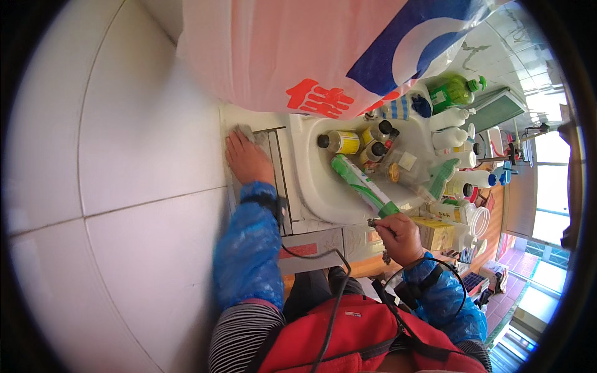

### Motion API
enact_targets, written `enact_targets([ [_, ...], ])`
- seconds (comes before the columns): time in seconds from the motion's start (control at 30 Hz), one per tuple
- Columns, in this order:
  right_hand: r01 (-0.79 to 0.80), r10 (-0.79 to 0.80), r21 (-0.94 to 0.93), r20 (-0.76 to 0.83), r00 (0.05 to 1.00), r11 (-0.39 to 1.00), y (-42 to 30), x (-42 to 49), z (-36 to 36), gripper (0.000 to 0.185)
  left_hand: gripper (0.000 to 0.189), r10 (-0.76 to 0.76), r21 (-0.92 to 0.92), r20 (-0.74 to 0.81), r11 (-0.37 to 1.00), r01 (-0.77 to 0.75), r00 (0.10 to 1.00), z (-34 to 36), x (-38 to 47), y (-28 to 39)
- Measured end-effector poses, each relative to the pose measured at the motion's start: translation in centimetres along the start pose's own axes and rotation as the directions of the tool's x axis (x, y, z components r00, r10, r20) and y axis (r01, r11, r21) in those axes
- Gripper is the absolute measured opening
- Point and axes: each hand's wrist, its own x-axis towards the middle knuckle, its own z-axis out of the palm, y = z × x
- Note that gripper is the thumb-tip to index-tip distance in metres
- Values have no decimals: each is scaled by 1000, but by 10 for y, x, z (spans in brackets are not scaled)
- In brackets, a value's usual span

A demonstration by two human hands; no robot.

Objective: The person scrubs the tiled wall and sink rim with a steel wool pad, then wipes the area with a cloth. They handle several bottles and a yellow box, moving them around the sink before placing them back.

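My left hand (250, 158) presses a grey cloth (247, 132) against the white ledge beside the sink, close to the tiled wall (140, 140). The cloth is mostly under my fingers. My right hand (400, 238) is closed on a dark, stringy clump that looks like a metal scourer (386, 255); parts of it stick out by the thumb and hang below the fingers. Just above that hand, a green and white tube-shaped package (364, 184) leans across the rim of the white sink (317, 196). Brown bottles with black caps (344, 141) lie in the sink.
A large pink plastic bag (261, 56) hangs over the sink's far side. A green pump bottle (452, 93), white bottles (450, 138) and a clear plastic jar (478, 221) crowd the right side. A yellow box (433, 234) stands near my right hand. A black cable (340, 289) crosses my front.
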Motion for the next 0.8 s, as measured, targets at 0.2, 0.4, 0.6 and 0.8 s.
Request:
enact_targets([
  [0.2,-4,4,-2,33,999,1000,-1,-1,-7,12,53,-59,-119,-28,991,56,998,-15,-37,14],
  [0.4,-27,28,-51,35,999,998,1,-4,-8,12,55,175,-148,-60,972,-182,983,24,96,-8],
  [0.6,70,-69,-14,36,997,997,8,-4,-5,12,65,136,-12,109,991,-135,985,23,57,4],
  [0.8,133,-132,-25,58,990,991,8,-1,-9,11,56,299,-98,190,954,-285,935,3,-5,35],
])
